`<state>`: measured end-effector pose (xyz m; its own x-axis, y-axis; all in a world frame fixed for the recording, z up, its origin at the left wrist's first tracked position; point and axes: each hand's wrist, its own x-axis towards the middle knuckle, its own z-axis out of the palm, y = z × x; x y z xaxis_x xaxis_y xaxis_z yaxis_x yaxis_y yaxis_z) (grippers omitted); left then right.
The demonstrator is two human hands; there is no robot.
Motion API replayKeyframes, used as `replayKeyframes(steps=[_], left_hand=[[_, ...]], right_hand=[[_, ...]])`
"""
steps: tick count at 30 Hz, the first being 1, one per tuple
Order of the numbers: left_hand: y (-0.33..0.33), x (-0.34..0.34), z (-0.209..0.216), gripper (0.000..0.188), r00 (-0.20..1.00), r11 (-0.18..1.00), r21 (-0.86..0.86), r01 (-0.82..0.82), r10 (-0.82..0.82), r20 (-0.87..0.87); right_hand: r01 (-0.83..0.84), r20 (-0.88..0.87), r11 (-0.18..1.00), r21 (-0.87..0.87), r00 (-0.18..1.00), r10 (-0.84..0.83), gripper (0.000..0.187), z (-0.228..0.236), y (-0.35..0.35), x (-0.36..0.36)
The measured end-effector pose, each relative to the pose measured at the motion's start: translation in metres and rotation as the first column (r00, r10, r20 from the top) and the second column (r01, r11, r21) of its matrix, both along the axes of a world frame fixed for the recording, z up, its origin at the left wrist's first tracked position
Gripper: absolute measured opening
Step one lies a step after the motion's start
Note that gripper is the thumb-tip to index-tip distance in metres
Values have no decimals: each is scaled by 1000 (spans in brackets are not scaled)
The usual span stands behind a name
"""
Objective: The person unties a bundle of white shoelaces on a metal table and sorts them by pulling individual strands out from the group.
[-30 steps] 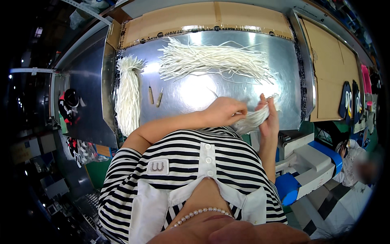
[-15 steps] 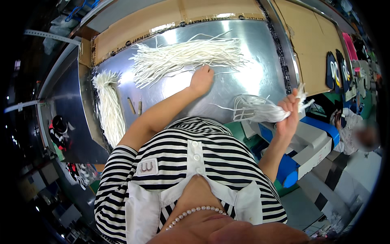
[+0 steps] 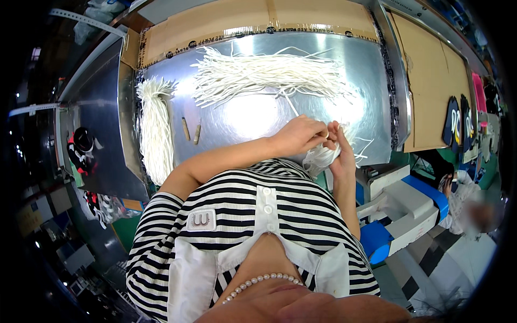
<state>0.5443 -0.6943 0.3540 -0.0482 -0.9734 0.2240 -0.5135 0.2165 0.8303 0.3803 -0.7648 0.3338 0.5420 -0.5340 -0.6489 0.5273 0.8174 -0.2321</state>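
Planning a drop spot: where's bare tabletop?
Free: metal tabletop between the loose cords, two small tools and left forearm; also between those cords and the dark taped right edge. Crowded: near right, with left hand, right hand and held bundle; at left, the white bundle.

Left hand (image 3: 299,134) back (with strand (image 3: 292,105))

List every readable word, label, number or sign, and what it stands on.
Square patch on the striped shirt: one large looped mark, not quoted here.
Tape along the cardboard: repeated dark print, too small to read.
Dark pieces at right: white and yellow marks, unreadable at this size.
White-and-blue machine: faint small print, too small to read.
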Motion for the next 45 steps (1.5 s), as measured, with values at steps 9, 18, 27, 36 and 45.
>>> replayKeyframes(steps=[9, 18, 27, 36, 45], left_hand=[[1, -13, 36, 10, 889, 970, 244, -8, 119, -442], [17, -11, -4, 18, 989, 997, -55, -50, 42, -144], [8, 66, -88, 32, 852, 886, 64, -460, 419, 314], [1, 89, -113, 8, 730, 871, -67, -487, 448, 517], [2, 133, -87, 13, 680, 826, -79, -558, 510, 528]], right_hand=[[-57, -11, 997, 47, 998, 57, 22, 19, 21, -7], [134, 121, 949, -287, 987, -103, 29, 57, -16, -33], [489, 607, 735, -470, 783, -133, 56, 143, -58, -96], [435, 250, 883, -177, 887, -387, 34, 40, -73, -117], [291, 236, 876, -384, 948, -212, 37, 35, -85, -110]])
